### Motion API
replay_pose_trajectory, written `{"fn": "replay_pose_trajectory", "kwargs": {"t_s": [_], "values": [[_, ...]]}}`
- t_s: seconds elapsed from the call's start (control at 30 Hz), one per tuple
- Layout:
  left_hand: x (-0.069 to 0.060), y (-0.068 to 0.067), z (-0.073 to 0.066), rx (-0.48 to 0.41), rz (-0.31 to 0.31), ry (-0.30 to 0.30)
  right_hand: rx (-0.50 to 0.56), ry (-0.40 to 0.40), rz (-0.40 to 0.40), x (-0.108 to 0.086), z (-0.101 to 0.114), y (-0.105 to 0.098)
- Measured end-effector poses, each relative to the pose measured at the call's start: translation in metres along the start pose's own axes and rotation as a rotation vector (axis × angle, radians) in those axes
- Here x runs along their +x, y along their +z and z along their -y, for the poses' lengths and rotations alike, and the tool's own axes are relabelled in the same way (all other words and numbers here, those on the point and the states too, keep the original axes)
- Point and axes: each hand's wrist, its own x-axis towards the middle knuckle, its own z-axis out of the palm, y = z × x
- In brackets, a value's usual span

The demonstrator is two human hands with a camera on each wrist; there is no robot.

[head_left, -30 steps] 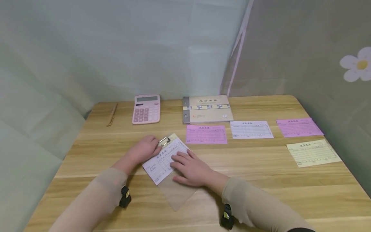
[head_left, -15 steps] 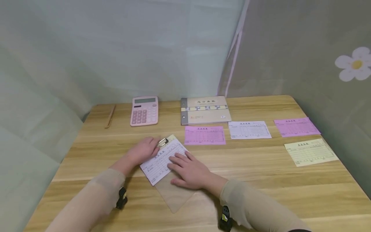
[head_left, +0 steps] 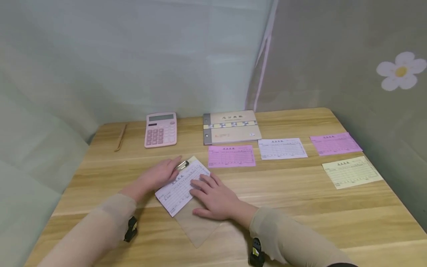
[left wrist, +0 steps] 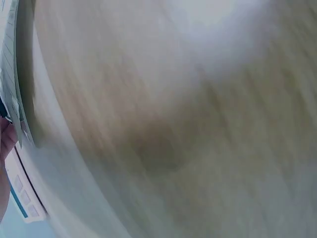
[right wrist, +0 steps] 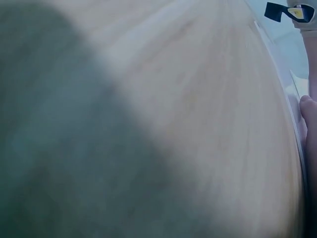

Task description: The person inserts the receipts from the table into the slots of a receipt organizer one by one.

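A clear brownish clipboard (head_left: 200, 226) lies slantwise on the table in the head view, its metal clip (head_left: 182, 165) at the upper left. Across it rests a white printed slip (head_left: 180, 191), with a yellowish sheet edge (head_left: 194, 159) showing beneath near the clip. My left hand (head_left: 158, 174) grips the clipboard's clip end, thumb beside the clip; its other fingers are partly hidden. With fingers spread, my right hand (head_left: 215, 198) lies flat on the slip and the board. Both wrist views mostly show blurred table, with the clipboard's edge (left wrist: 17, 74) at the left wrist view's border.
Behind the hands are a thin brown stick (head_left: 121, 137), a pink calculator (head_left: 161, 129) and a ledger book (head_left: 231, 128). To the right lie a pink slip (head_left: 231, 156), a white slip (head_left: 282, 149), another pink slip (head_left: 335, 144) and a yellow slip (head_left: 351, 172).
The head view has shifted slightly, carrying the whole scene leftward. The white slip under my right hand has edged a little left on the board. Both hands keep their places on the clipboard.
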Motion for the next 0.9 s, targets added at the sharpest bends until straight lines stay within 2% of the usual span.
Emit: {"fn": "replay_pose_trajectory", "kwargs": {"t_s": [0.1,0.2,0.37,0.5,0.7,0.9], "values": [[-0.0011,-0.0021,0.0009,-0.003,0.018,-0.013,0.000,-0.004,-0.031,0.0007,0.0008,0.0003],[-0.0009,-0.0020,0.0008,-0.019,0.026,-0.024,-0.010,-0.003,-0.028,0.0001,0.0014,0.0000],[-0.0007,0.0005,0.0012,-0.025,-0.004,-0.003,-0.033,0.004,-0.014,-0.0004,0.0016,-0.0004],[0.0002,0.0021,0.0025,-0.017,-0.029,0.014,-0.009,0.017,-0.016,0.0005,0.0004,0.0018],[0.0016,0.0031,0.0022,-0.030,-0.020,-0.012,0.001,0.014,-0.026,0.0018,-0.0004,0.0021],[0.0005,0.0052,0.0013,-0.018,-0.038,-0.016,-0.021,0.007,-0.009,0.0012,0.0014,0.0010]]}}
